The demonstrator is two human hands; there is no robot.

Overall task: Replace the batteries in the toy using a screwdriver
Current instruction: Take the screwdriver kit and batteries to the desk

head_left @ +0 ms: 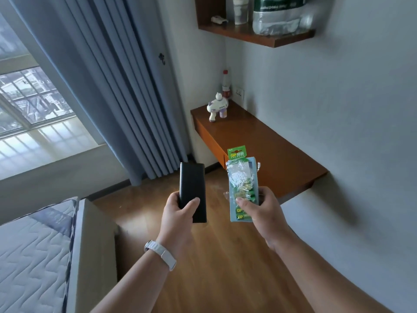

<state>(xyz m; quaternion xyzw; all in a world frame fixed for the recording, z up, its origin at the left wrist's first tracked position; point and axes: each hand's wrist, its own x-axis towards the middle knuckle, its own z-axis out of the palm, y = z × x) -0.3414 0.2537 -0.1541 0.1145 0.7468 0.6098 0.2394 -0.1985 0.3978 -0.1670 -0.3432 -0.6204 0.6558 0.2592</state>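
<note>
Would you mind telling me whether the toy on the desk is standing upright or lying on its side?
Upright. The toy stands on its base at the far end of the desk, its head on top, near the corner.

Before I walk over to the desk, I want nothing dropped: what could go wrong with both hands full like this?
1. The right hand pinches the green battery blister pack low down; its crinkled plastic looks torn, so batteries might slip out.
2. The left hand grips only the bottom of the flat black case, which could tip.
3. The white toy gun stands near the brown desk's edge; setting things down could knock it off.
</note>
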